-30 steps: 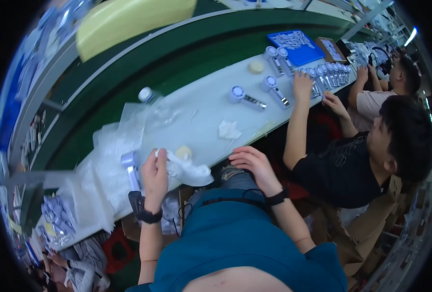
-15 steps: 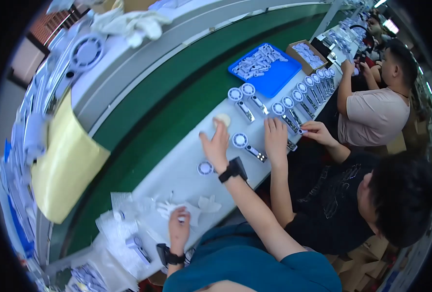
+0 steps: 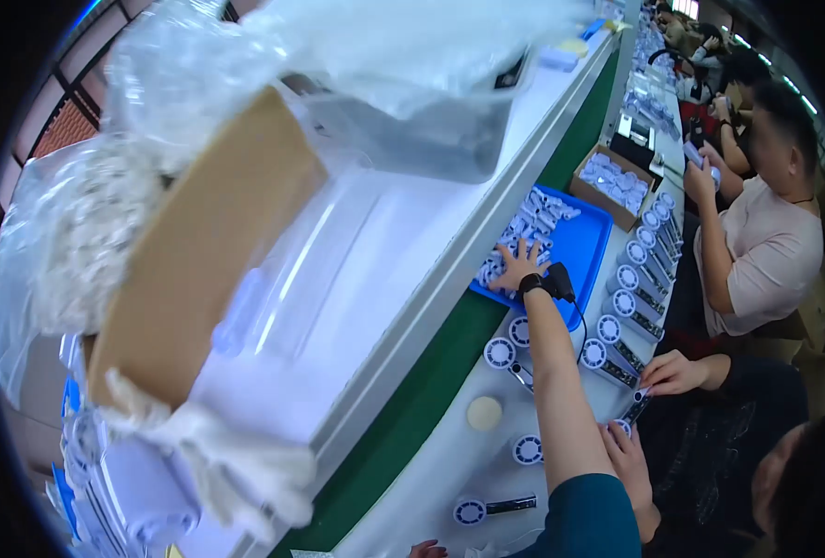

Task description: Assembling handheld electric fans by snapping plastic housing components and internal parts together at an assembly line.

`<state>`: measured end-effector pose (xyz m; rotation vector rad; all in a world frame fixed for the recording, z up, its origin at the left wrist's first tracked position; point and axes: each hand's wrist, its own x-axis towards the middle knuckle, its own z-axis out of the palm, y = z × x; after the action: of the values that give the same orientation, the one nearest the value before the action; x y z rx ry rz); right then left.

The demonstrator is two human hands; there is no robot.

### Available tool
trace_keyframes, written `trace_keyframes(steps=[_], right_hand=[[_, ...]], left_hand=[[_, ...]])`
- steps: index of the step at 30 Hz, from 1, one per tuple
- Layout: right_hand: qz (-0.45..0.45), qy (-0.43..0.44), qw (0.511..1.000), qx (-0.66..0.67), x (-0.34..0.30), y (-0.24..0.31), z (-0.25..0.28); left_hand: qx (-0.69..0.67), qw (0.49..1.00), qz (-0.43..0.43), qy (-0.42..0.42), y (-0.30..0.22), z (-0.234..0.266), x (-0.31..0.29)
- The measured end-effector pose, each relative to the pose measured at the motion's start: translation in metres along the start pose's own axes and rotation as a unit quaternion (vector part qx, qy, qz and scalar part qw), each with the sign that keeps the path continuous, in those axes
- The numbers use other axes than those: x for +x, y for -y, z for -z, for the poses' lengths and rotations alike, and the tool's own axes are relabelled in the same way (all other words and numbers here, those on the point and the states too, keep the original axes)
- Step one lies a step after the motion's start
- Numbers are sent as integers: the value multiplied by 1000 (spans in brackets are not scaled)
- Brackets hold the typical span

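My right arm reaches far forward, and my right hand lies with spread fingers on the small white plastic parts piled in a blue tray. Its fingertips touch the parts; none is seen lifted. Of my left hand only a few fingers show at the lower edge, and whatever they hold is out of sight. Near it lies a handheld fan with its handle open. Another fan is partly covered by my right forearm. A round cream disc rests on the white table.
A co-worker's hands work on a fan handle at the right. Opened fans stand in a row along the table. Behind the tray is a cardboard box of white parts. A raised shelf at left bears plastic bags, cardboard and white gloves.
My right hand has gone from beside the cream disc to the parts in the blue tray. The view has swung, leaving my left hand almost out of the picture at the bottom.
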<state>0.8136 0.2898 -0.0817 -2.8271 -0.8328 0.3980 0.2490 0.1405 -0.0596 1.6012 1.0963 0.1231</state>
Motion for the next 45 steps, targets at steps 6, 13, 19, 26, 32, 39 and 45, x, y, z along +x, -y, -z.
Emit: trace_keyframes(steps=[6,13,19,26,32,39,45], right_hand=[[-46,-132,986,88,34,-29,-14],[-116,-232,948,186,32,-39,-8],[-159,-346,880,285,-30,-20,49],[113,-323,811,476,-231,77,39],[154,-71,954,246,-314,58,-61],[234,25,967,101,-352,23,-71],[273,-81,955,87,-363,9,-76]], left_hand=[[-208,964,168,-19,-43,-7,20],[-206,964,158,-65,-43,0,10],[-211,973,76,-54,-51,1,-18],[-266,963,48,-18,-45,3,-55],[-257,965,32,-31,-17,24,-89],[-263,963,47,-24,2,37,-102],[-245,969,-3,10,-23,34,-86]])
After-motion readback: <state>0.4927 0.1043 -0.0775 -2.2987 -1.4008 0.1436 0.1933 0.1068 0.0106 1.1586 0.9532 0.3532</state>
